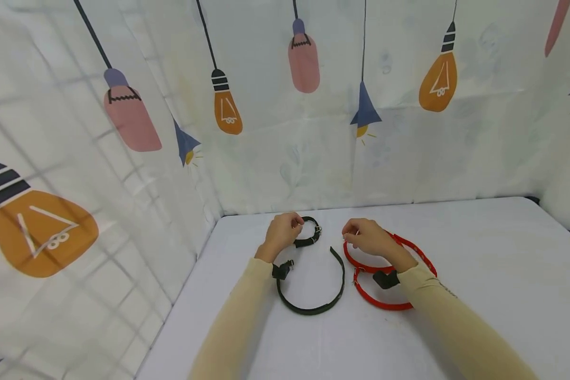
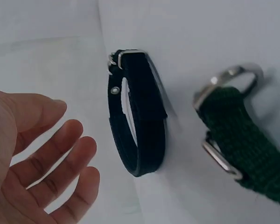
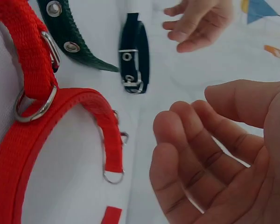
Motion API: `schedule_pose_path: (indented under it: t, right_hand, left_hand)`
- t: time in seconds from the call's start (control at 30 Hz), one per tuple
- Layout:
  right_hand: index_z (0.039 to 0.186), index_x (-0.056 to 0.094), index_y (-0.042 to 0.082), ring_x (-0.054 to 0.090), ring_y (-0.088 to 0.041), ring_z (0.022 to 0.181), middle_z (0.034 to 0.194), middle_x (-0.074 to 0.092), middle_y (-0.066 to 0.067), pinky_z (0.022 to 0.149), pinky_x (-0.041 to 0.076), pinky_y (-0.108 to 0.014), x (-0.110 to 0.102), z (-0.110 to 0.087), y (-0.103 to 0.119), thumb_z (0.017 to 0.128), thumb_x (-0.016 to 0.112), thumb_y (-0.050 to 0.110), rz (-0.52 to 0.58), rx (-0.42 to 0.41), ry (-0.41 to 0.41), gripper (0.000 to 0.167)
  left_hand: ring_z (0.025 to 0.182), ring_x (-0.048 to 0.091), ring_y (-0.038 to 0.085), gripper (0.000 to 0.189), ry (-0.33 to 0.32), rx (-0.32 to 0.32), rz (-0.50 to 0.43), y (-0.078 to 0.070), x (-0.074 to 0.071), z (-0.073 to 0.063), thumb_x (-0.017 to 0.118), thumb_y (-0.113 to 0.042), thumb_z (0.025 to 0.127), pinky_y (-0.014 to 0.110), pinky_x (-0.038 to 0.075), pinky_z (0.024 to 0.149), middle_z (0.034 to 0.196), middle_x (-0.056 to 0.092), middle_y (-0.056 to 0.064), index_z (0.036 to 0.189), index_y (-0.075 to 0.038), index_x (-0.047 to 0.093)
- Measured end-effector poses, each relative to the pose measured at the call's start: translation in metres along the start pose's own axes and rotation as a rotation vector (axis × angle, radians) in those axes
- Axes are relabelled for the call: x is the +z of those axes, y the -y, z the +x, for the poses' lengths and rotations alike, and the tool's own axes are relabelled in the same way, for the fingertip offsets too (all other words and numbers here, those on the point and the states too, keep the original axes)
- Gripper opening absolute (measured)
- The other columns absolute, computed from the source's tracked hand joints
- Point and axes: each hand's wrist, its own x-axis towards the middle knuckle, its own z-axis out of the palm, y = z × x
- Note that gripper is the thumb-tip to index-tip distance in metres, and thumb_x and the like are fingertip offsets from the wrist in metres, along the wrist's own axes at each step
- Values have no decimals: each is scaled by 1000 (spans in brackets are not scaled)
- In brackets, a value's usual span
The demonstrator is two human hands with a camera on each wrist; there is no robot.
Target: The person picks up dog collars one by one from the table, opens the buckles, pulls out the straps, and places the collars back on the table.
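Observation:
My left hand [image 1: 281, 232] hovers beside a small dark collar [image 2: 149, 116], fingers loosely bent and apart from it, with nothing in the grasp. That collar is buckled into a loop and stands on its edge on the table. Nearer me lies a green collar [image 1: 309, 311], unfastened in a wide curve, its metal ring and buckle visible in the left wrist view. On the right, my right hand [image 3: 214, 154] is held above two red collars, empty, its fingers relaxed. One red collar [image 1: 375, 302] is nearer; the other red collar [image 1: 420, 252] is partly hidden behind the hand and forearm.
All the collars lie on a white table [image 1: 494, 295]. A white curtain [image 1: 266, 174] printed with lamps and bulbs stands behind the table and along its left side. Dark wrist cameras sit on both wrists, just beyond the pale sleeves [image 1: 237, 316].

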Motion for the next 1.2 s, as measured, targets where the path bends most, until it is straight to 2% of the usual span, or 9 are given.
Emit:
schedule_pose_path:
  t: [0.13,0.3,0.47,0.57,0.7,0.8,0.9,1.03,1.2]
  right_hand:
    - [115,67,2,63,-23,79,96,68,-11,66,49,-29,11,19,0,100,61,15,-56,-51,12,20]
    - [117,68,4,60,-17,80,98,69,-7,69,50,-29,22,43,2,100,62,14,-160,-89,14,21]
    - [124,68,7,63,-19,83,104,71,-9,73,53,-33,31,61,4,100,64,12,-308,-93,22,25]
    - [131,66,11,64,-23,94,109,70,-10,81,55,-37,36,69,5,99,65,11,-408,-88,45,33]
    - [141,62,18,60,-30,106,115,67,-12,87,54,-43,43,78,8,98,66,9,-552,-109,90,44]
    - [141,63,22,58,-34,113,122,66,-12,90,52,-47,47,81,10,97,67,9,-630,-122,114,46]
    - [133,69,24,57,-35,118,126,66,-11,96,51,-49,50,84,11,96,68,9,-639,-116,124,40]
    - [122,74,19,58,-35,119,125,68,-10,101,49,-51,51,87,12,96,68,9,-585,-122,125,29]
    - [117,74,12,64,-28,104,113,72,-9,92,52,-44,40,88,12,93,70,8,-477,-172,101,25]
  left_hand:
    - [81,64,17,16,68,39,54,4,3,1,65,-21,100,31,52,70,100,73,4,109,-14,76]
    - [83,63,17,14,135,49,110,9,8,-1,68,-25,97,32,52,71,101,70,4,104,-17,76]
    - [96,64,20,19,181,97,164,13,11,-5,73,-29,94,35,55,81,107,68,6,108,-16,78]
    - [100,65,21,20,191,120,188,14,13,-5,75,-28,93,35,55,84,108,69,6,109,-16,78]
    - [99,65,20,18,222,134,203,14,13,-3,75,-22,93,36,55,86,104,71,6,108,-13,79]
    - [94,64,17,17,250,122,212,12,14,-2,75,-18,93,35,54,85,101,72,5,109,-13,79]
    - [91,65,16,17,279,97,200,10,14,-1,74,-16,93,35,54,84,100,73,4,109,-12,79]
    - [92,66,18,16,307,112,189,9,13,-1,73,-13,94,36,55,85,102,74,5,109,-11,79]
    - [88,62,16,14,260,141,147,10,3,0,71,-15,97,34,52,83,101,71,5,109,-12,78]
